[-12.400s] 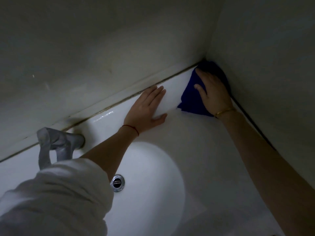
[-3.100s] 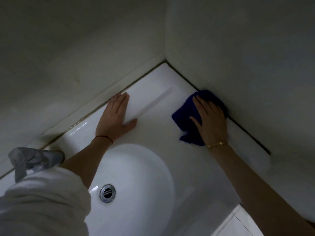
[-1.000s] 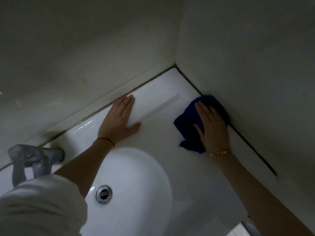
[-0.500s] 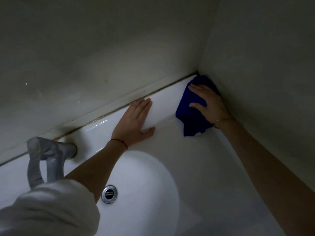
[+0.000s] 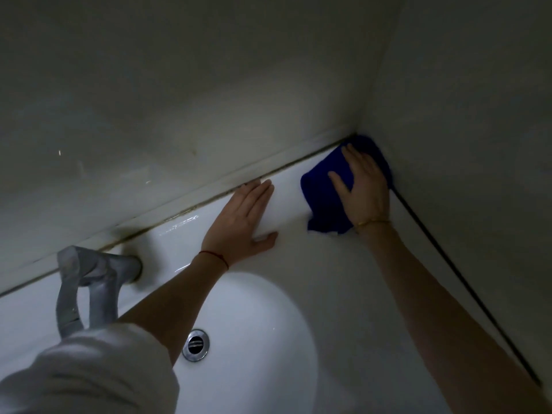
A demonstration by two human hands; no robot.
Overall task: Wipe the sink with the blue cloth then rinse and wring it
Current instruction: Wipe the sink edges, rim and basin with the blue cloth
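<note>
From the head camera, looking down in dim light, a white sink (image 5: 298, 339) fills the lower part of the view, its oval basin sunk into a flat white ledge that runs back to a corner where two pale walls (image 5: 209, 85) meet. The blue cloth (image 5: 322, 192) lies on that ledge right in the corner, its far edge pushed up against the dark seam along the walls, its near edge bunched and trailing toward the basin. The right hand (image 5: 364, 186) lies flat on top of the cloth with fingers straight and slightly spread, pointing into the corner, pressing the fabric down rather than gripping it; a thin gold bracelet (image 5: 373, 222) circles the wrist. The left hand (image 5: 242, 222) rests palm down on the bare ledge just beside the cloth, not touching it, fingers together and straight with the tips at the back wall seam, thumb stretched out to the side; a red thread (image 5: 215, 258) is tied around its wrist and a rolled white sleeve (image 5: 83, 372) covers the upper arm. At the left a chrome faucet (image 5: 89, 282) rises from the ledge, blurred, so its exact form is hard to tell. A round metal drain (image 5: 195, 345) sits in the basin floor below the left forearm.
</note>
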